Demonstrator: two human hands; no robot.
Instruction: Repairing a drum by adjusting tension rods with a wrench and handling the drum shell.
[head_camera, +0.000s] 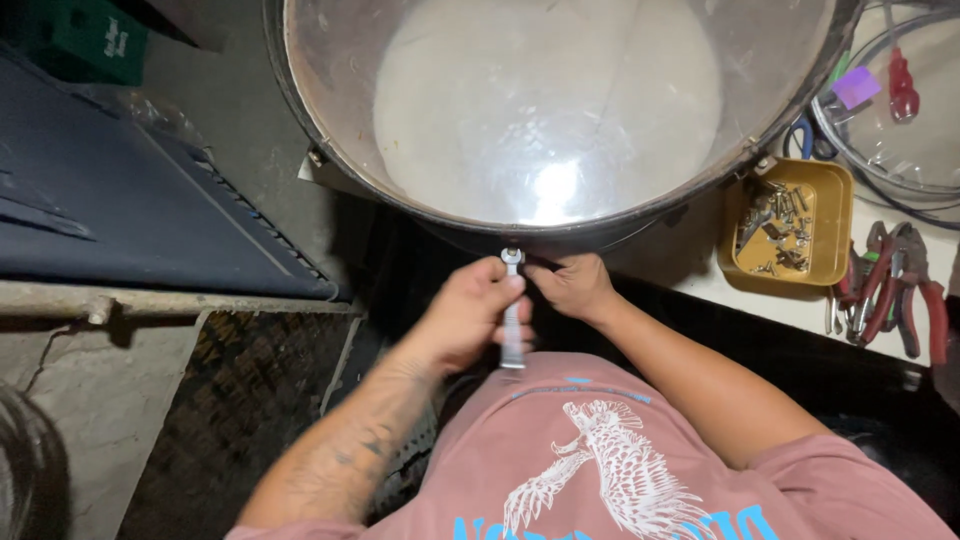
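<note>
Roughly, left to right: a green crate (85, 38) sits in the upper left corner of the frame, with a dark flat panel (130, 195) below it filling the left side. Under that, lower left, a pale concrete ledge (90, 400) meets a dark mesh grating (250, 400).

Top centre: a big round metal drum (545, 105), open, shiny inside with glare near its lower rim. The rim's near edge sits just above both hands.

Centre frame: the left hand (462, 318) is clenched around the shaft of a silver wrench (512, 305). The wrench stands near vertical, its head at the drum's lower rim and its tail down toward the pink printed shirt (620, 455). I can't make out what fastener the head sits on.

The right hand (572, 284) is just right of the wrench head, fingers curled in against the underside of the drum rim, touching or nearly touching the wrench top. Its grip looks closed, but what it pinches is hidden, so can't tell.

Right side: a yellow tray (835, 215) of loose screws and bolts on a pale worktop (790, 305), just beside the drum. Further right, red-handled pliers (885, 285) lie on the worktop. Upper right: a red-handled screwdriver (901, 85), a purple tag (856, 87) and a clear round lid (900, 150).
</note>
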